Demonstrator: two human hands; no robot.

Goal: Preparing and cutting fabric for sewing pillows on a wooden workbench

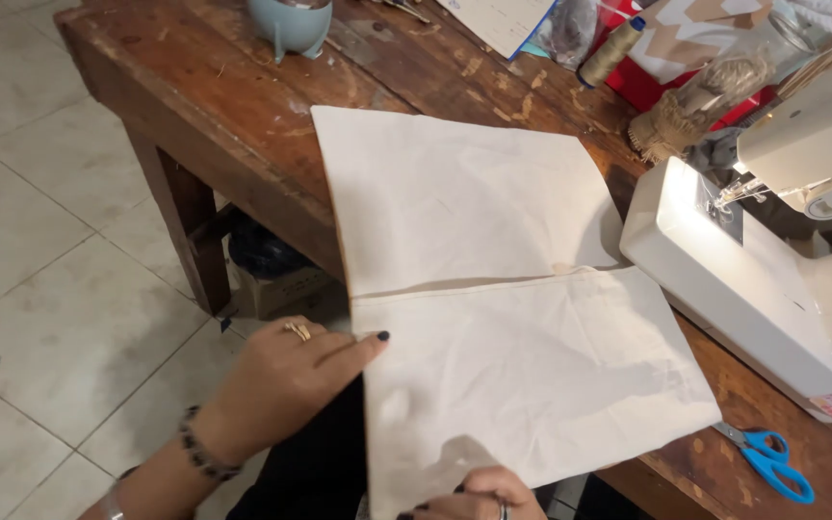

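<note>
We judge the cream cloth (493,318) light and limp; our left hand (291,371) presses its edge flat-fingered, right hand (479,493) pinches its near hem.

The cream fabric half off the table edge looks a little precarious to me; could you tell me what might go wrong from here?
1. The cream fabric overhangs the wooden table edge, steadied only by the left hand and right hand; it could slide off.
2. The fold line may shift while being pressed, leaving a crooked crease.
3. The blue-handled scissors lie close by and could snag the cloth.
</note>
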